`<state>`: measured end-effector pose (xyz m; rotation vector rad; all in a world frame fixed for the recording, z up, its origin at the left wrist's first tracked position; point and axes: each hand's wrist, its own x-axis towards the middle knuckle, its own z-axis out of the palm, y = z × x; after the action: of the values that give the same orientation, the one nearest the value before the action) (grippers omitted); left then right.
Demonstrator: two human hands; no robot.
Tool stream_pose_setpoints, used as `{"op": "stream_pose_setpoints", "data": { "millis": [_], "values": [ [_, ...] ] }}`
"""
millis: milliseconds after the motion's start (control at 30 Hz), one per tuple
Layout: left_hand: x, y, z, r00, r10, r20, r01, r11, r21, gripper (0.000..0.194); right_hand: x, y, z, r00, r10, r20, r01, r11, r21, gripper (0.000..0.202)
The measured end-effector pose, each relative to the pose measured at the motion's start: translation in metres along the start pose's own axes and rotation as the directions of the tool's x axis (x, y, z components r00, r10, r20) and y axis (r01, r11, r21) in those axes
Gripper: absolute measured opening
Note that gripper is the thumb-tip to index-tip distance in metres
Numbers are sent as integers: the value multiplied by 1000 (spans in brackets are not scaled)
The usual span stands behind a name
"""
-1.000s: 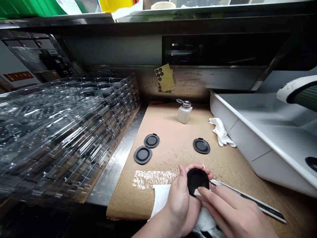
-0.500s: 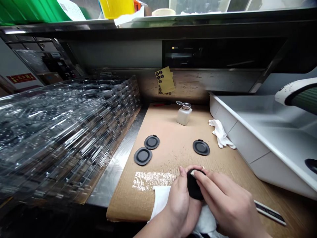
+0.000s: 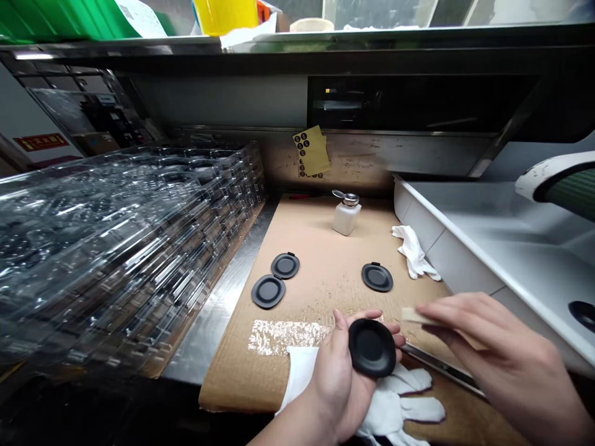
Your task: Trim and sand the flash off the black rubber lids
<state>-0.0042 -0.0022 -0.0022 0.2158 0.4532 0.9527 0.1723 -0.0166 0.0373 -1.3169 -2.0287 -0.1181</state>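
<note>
A black rounded dish-like part [image 3: 372, 348] rests in my left hand [image 3: 341, 378], its recessed face up and the fingers curled beneath it. To the right, my right hand [image 3: 497, 353] pinches a small pale block [image 3: 413, 315], apart from the black part. Under my left hand lies a white glove [image 3: 395, 406] on the cardboard. Two similar black parts, one [image 3: 285, 265] behind the other [image 3: 268, 291], lie at the left, and another [image 3: 377, 277] lies at the right. A metal strip [image 3: 441, 367] passes beneath my right hand.
A white bottle with a metal top [image 3: 346, 215] stands at the back of the cardboard [image 3: 316, 248]. Stacked clear plastic trays [image 3: 139, 248] fill the left. A large white bin [image 3: 441, 241] borders the right, beside a crumpled white glove [image 3: 413, 251]. A shelf edge [image 3: 288, 43] spans above.
My right hand has moved right, off the black part, carrying the pale block. The black part now shows fully in my left hand, and more of the glove below is uncovered.
</note>
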Motion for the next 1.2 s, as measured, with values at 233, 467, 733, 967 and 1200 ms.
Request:
{"op": "stream_pose_setpoints", "data": {
  "millis": [233, 467, 733, 967, 1200],
  "values": [
    [-1, -2, 1, 998, 46, 30, -49, 992, 112, 54, 13, -19, 16, 940, -273, 204, 273, 962, 28, 21],
    [-1, -2, 1, 999, -9, -42, 15, 991, 133, 57, 4, 29, 3, 949, -209, 237, 244, 961, -129, 21],
    [-2, 1, -1, 1000, 5, 27, -6, 999, 32, 46, -23, 52, 23, 995, 5, 95, 40, 885, -465, 28],
    [-3, 1, -3, 999, -5, 49, 7, 999, -42, 47, -22, 47, 31, 987, 44, 153, 27, 902, -430, 24],
    [0, -2, -4, 997, 43, 71, -40, 999, -36, 45, 5, -11, 41, 977, -5, 213, 5, 1000, 3, 15]
  ]
}}
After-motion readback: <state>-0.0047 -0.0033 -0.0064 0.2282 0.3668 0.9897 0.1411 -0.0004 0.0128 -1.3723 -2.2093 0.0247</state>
